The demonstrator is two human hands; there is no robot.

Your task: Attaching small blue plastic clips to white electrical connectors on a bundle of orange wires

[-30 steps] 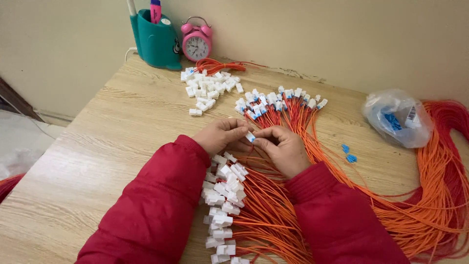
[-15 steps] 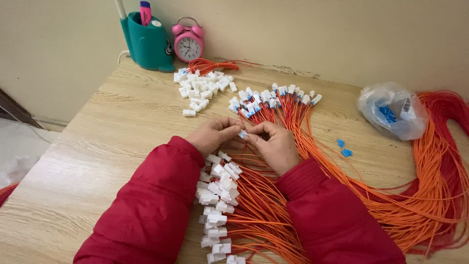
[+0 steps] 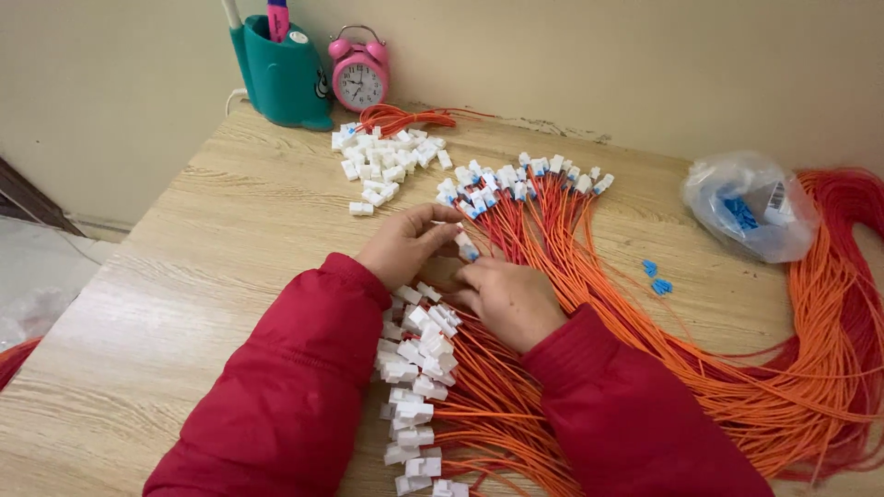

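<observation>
While my left hand (image 3: 405, 247) pinches a small white connector (image 3: 465, 244) with a blue insert, my right hand (image 3: 511, 299) has dropped from it to the orange wires (image 3: 497, 405) at six o'clock, fingers curled; their grip is hidden. So this piece looks finished. At twelve o'clock lie loose white housings (image 3: 382, 161).

A pink alarm clock (image 3: 359, 78) stands beside a teal pen holder (image 3: 284, 75).

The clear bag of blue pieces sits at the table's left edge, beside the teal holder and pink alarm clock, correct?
Not quite. In the head view the clear bag of blue pieces sits at the table's right side, far from the teal holder and pink alarm clock.
</observation>
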